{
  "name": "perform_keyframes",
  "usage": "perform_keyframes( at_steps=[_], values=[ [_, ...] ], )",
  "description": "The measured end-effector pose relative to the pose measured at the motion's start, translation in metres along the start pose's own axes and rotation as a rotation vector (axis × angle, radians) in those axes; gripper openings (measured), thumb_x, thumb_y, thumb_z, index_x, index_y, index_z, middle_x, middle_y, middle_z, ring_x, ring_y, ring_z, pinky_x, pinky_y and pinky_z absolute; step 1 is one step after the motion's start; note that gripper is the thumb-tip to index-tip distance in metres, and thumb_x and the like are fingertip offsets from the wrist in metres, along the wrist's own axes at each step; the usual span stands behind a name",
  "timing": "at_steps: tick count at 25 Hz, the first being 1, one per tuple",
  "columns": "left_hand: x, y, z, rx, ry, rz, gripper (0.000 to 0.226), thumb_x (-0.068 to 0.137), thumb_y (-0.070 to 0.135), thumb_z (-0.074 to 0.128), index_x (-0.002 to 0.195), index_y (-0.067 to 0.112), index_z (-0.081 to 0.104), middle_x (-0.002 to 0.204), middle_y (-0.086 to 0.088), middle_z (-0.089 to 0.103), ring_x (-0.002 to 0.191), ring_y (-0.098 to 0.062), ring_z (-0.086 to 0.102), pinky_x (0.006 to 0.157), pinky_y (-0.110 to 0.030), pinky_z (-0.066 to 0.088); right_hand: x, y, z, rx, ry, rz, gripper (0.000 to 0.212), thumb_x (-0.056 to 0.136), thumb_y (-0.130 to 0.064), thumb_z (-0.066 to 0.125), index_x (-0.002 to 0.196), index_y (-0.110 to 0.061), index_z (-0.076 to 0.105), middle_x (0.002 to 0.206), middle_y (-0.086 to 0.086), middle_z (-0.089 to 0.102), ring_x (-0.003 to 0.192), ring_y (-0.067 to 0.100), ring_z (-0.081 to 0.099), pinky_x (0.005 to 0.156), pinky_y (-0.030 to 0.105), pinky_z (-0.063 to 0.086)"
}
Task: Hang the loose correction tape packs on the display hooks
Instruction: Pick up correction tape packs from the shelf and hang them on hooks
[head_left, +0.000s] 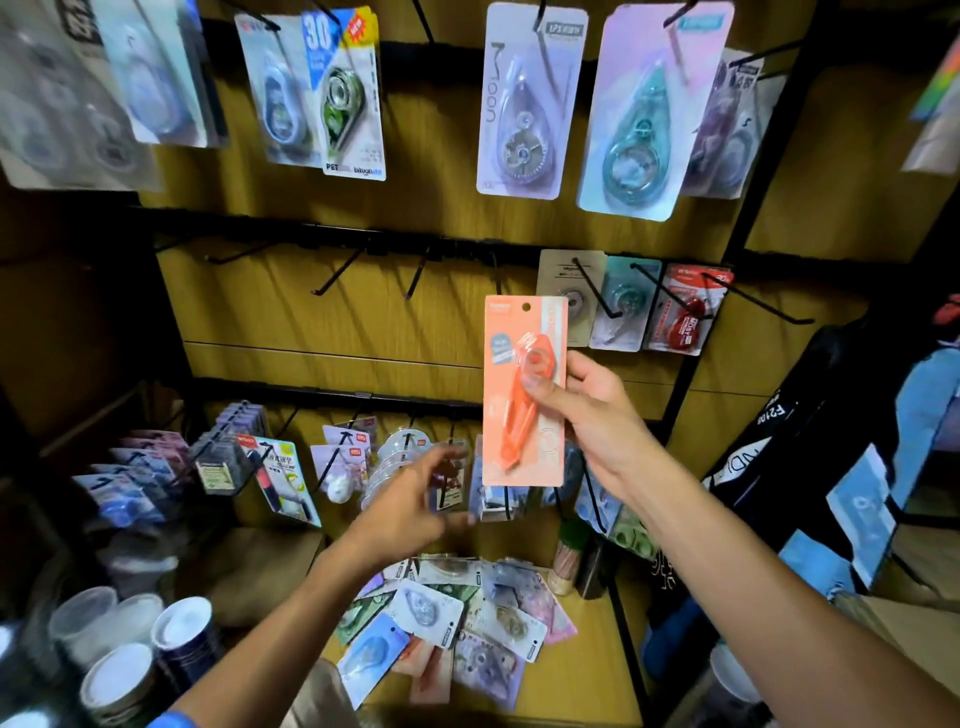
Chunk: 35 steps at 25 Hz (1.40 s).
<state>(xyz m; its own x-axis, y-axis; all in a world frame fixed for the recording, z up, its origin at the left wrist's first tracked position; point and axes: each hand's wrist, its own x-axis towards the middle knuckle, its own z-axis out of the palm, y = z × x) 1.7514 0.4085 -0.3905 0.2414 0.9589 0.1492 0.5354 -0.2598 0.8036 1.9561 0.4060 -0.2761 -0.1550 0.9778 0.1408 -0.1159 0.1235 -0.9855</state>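
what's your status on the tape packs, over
Right hand holds orange pack upright below an empty hook. Left hand free, blurred, fingers relaxed. Loose packs on the shelf. Nothing blocking the hook.

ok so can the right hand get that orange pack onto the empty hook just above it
Probably yes. The right hand holds the orange pack upright, its punched hole uncovered and close below the empty hook. Nothing hangs on that hook, and the left hand is lower, out of the way.
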Motion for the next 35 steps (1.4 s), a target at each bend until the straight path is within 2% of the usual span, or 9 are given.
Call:
perform_keyframes(
  at_steps=[3, 8, 11, 16, 21, 29, 32, 35],
  values=[
    [-0.006, -0.018, 0.006, 0.338, -0.003, -0.045, 0.081, 0.074, 0.044, 0.077, 0.142, 0.036, 0.034, 0.142, -0.001, 0.051, 0.127, -0.02, 0.05, 0.104, -0.041, 0.044, 0.004, -0.008, 0.004, -0.04, -0.013, -0.033, 0.032, 0.086, -0.012, 0.07, 0.117, -0.01, 0.061, 0.105, 0.008, 0.075, 0.094, 0.02, 0.073, 0.074, 0.03, 0.06],
    [-0.002, -0.024, 0.009, 0.505, 0.094, -0.052, 0.084, 0.078, 0.053, 0.069, 0.148, 0.03, 0.028, 0.148, -0.005, 0.046, 0.13, -0.026, 0.046, 0.106, -0.042, 0.041, 0.015, -0.002, 0.014, -0.053, 0.038, 0.013, 0.034, 0.087, -0.014, 0.071, 0.119, -0.01, 0.062, 0.105, 0.007, 0.075, 0.09, 0.019, 0.074, 0.064, 0.025, 0.059],
    [0.004, -0.029, 0.003, 0.508, 0.125, -0.059, 0.085, 0.079, 0.054, 0.068, 0.149, 0.03, 0.027, 0.148, -0.004, 0.046, 0.131, -0.027, 0.045, 0.107, -0.046, 0.039, 0.019, 0.001, 0.014, -0.037, 0.045, -0.027, 0.033, 0.087, -0.015, 0.07, 0.118, -0.008, 0.062, 0.104, 0.007, 0.075, 0.089, 0.018, 0.074, 0.064, 0.024, 0.058],
    [0.011, -0.039, -0.001, 0.452, 0.147, -0.061, 0.081, 0.079, 0.054, 0.069, 0.146, 0.029, 0.033, 0.144, -0.004, 0.05, 0.128, -0.027, 0.045, 0.102, -0.041, 0.043, 0.025, 0.002, 0.017, -0.047, 0.021, -0.023, 0.034, 0.087, -0.018, 0.071, 0.118, -0.007, 0.063, 0.103, 0.007, 0.075, 0.089, 0.018, 0.074, 0.065, 0.023, 0.057],
    [0.016, -0.044, 0.004, 0.434, 0.141, -0.065, 0.079, 0.08, 0.053, 0.068, 0.146, 0.03, 0.032, 0.146, -0.004, 0.048, 0.131, -0.027, 0.043, 0.105, -0.046, 0.041, 0.025, 0.007, 0.017, -0.036, -0.021, -0.024, 0.031, 0.087, -0.016, 0.069, 0.116, -0.007, 0.064, 0.102, 0.009, 0.075, 0.086, 0.018, 0.074, 0.065, 0.022, 0.057],
    [0.021, -0.046, 0.006, 0.412, 0.151, -0.077, 0.078, 0.081, 0.05, 0.069, 0.147, 0.029, 0.032, 0.145, -0.005, 0.049, 0.13, -0.026, 0.046, 0.103, -0.044, 0.044, 0.023, 0.012, 0.017, 0.06, 0.046, -0.026, 0.027, 0.089, -0.014, 0.067, 0.114, -0.006, 0.064, 0.103, 0.014, 0.074, 0.086, 0.025, 0.073, 0.076, 0.04, 0.06],
    [0.023, -0.046, 0.004, 0.431, 0.162, -0.09, 0.08, 0.082, 0.049, 0.069, 0.148, 0.03, 0.029, 0.145, -0.004, 0.049, 0.128, -0.025, 0.047, 0.103, -0.044, 0.044, 0.031, 0.009, 0.015, 0.03, 0.071, 0.053, 0.029, 0.089, -0.02, 0.068, 0.114, -0.006, 0.065, 0.101, 0.012, 0.075, 0.087, 0.025, 0.074, 0.073, 0.038, 0.061],
    [0.027, -0.045, 0.001, 0.432, 0.178, -0.082, 0.08, 0.082, 0.048, 0.069, 0.149, 0.029, 0.03, 0.144, -0.004, 0.05, 0.131, -0.025, 0.045, 0.104, -0.044, 0.043, 0.056, 0.006, 0.016, -0.01, 0.152, 0.151, 0.03, 0.087, -0.026, 0.072, 0.108, -0.006, 0.067, 0.094, 0.009, 0.077, 0.078, 0.02, 0.075, 0.06, 0.031, 0.059]
  ],
)
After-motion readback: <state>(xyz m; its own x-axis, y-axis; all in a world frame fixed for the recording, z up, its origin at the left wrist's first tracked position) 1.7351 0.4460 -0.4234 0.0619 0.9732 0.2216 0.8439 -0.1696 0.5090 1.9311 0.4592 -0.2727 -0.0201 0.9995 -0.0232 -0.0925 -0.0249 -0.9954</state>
